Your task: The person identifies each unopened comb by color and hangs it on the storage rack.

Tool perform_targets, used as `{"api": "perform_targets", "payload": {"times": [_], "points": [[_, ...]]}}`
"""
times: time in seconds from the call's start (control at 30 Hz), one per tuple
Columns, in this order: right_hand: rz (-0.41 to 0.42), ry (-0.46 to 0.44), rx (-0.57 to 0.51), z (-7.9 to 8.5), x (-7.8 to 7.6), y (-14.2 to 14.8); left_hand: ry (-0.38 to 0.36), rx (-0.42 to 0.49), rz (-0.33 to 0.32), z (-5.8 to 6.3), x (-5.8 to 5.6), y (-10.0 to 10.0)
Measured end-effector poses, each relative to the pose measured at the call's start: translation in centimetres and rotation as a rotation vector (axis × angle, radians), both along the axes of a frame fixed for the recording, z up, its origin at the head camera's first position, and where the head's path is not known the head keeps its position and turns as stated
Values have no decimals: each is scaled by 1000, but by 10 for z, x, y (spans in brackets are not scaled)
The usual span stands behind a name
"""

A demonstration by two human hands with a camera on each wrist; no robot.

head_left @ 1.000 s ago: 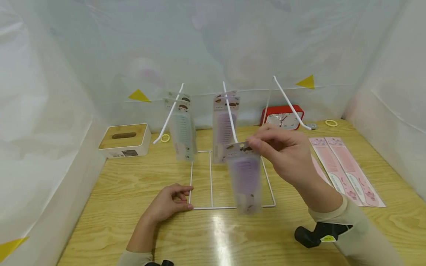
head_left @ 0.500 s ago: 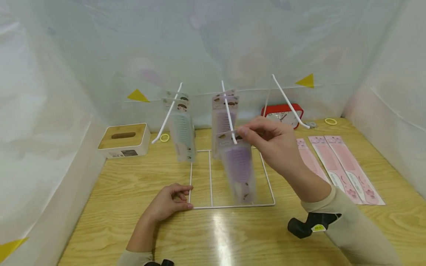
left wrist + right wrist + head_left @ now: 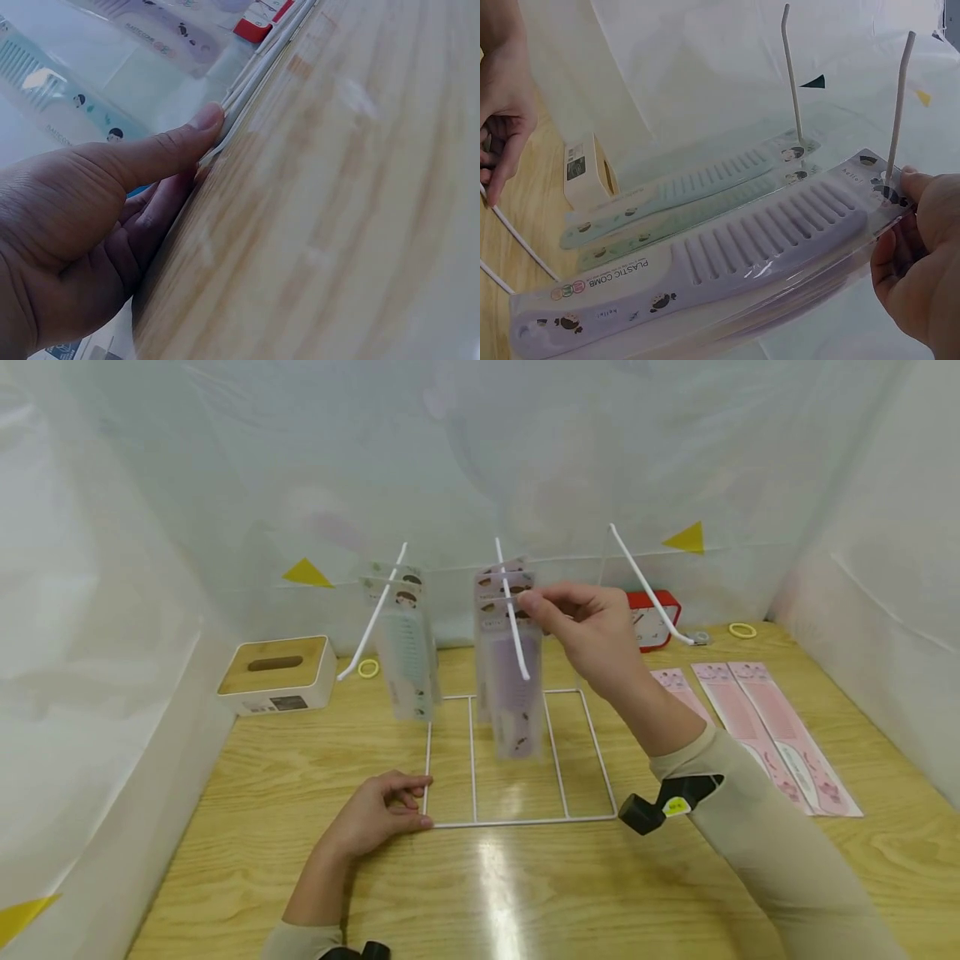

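My right hand (image 3: 592, 627) pinches the top corner of a packaged purple comb (image 3: 517, 710), whose card is threaded on the middle hook (image 3: 522, 658) of a white wire rack (image 3: 517, 822). More purple comb packs hang behind it on that hook. In the right wrist view, the hook passes through the card of the purple comb (image 3: 772, 240) beside my thumb. My left hand (image 3: 375, 810) holds the rack's front left base corner between thumb and fingers; the left wrist view shows the thumb (image 3: 172, 146) on the wire. Green comb packs (image 3: 408, 660) hang from the left hook.
Several pink comb packs (image 3: 795, 735) lie on the table at the right. A red clock (image 3: 647, 631) stands behind the bare right hook (image 3: 648, 578). The tissue box (image 3: 273, 664) is at back left. One yellow ring (image 3: 742, 631) lies at back right, another beside the box.
My right hand has carried the purple comb pack back and left along the middle hook, from near its tip toward the other purple packs. The left hand stays at the rack's corner.
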State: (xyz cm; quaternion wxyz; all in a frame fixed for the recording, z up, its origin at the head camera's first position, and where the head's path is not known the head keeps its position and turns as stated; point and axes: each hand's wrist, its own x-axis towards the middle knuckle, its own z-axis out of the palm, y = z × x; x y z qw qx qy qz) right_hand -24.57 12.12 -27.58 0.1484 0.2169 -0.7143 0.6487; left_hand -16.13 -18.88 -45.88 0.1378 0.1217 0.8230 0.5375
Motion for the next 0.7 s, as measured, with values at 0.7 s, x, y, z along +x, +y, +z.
{"api": "perform_targets", "payload": {"times": [0.7], "points": [[63, -147, 133, -33, -4, 49, -35, -16, 6, -2, -1, 1]]}}
